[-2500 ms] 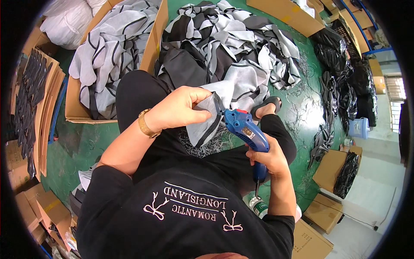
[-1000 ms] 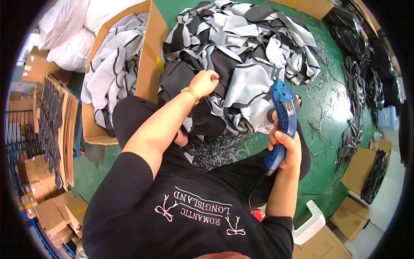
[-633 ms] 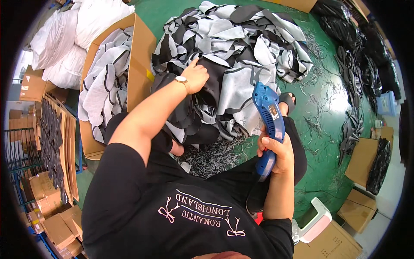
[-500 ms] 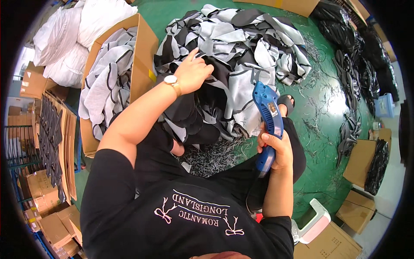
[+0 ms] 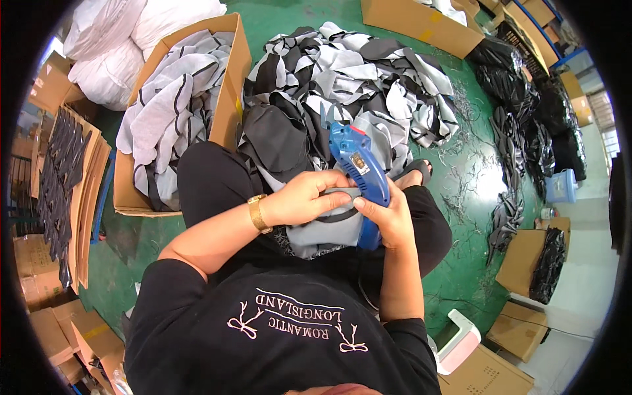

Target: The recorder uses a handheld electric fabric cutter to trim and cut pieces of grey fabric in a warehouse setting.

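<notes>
Fabric heap (image 5: 342,76), grey and black, is spread over the green floor (image 5: 471,253) beyond the legs, and similar pieces are packed in the open cardboard box (image 5: 236,72) on the left. By these quantities the work is judged partway along; which lot is finished and which is waiting cannot be told. The blue electric cutter (image 5: 362,164) is held above the lap, its long axis slanted: the handle end is turned toward the body and slightly right, while the head is aimed away and slightly left, over the heap. The grey fabric piece (image 5: 322,236) is held just left of the handle, draped from the fingers toward the lap; its long axis cannot be told, being partly covered. Its upper edge is pinched between thumb and fingers by the left hand (image 5: 306,199). The cutter is grasped by the right hand (image 5: 397,220), whose thumb is laid near that edge; whether cloth is also pinched there is unclear. The blades (image 5: 327,117) are pointed clear of the held piece. Thin trimmings (image 5: 465,108) are scattered about, by which some cutting is judged done.
</notes>
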The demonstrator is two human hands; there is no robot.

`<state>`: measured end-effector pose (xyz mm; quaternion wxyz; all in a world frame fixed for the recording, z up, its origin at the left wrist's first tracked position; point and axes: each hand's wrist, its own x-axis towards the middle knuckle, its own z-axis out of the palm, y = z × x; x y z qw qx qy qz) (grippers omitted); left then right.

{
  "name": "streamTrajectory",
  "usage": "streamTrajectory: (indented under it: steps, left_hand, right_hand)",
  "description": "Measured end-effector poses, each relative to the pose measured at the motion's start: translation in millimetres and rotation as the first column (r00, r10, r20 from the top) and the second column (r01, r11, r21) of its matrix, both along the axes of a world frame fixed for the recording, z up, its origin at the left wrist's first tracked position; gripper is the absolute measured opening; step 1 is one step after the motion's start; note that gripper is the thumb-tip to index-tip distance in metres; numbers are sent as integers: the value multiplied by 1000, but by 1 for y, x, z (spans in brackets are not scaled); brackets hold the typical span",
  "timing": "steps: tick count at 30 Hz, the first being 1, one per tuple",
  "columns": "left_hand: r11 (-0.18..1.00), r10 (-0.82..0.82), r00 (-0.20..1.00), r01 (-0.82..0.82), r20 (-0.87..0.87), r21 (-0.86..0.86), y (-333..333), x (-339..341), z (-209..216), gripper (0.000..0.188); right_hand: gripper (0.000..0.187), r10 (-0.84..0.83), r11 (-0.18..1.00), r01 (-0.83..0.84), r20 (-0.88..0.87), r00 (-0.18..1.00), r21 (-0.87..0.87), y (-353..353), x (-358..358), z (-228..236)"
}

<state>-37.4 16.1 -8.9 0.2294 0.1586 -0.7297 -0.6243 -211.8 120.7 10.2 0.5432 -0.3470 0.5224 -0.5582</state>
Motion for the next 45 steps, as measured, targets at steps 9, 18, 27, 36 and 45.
streamTrajectory:
  steps: [9, 18, 27, 36, 45]
  left_hand:
    - [446, -402, 892, 390, -209, 806, 44, 51, -26, 38]
    - [502, -226, 834, 542, -503, 674, 26, 82, -35, 67]
    - [438, 73, 961, 210, -268, 874, 21, 85, -28, 37]
    - [168, 267, 821, 475, -504, 864, 0, 66, -26, 47]
    - [69, 397, 775, 508, -491, 858, -2, 55, -25, 54]
  right_hand:
    - [41, -107, 982, 101, 27, 994, 158, 20, 11, -14]
    - [42, -247, 956, 192, 254, 935, 223, 13, -5, -68]
    - [26, -403, 905, 358, 194, 895, 230, 12, -15, -63]
    - [44, -193, 962, 228, -212, 958, 150, 13, 23, -27]
    - [52, -37, 983, 30, 32, 999, 182, 7, 52, -18]
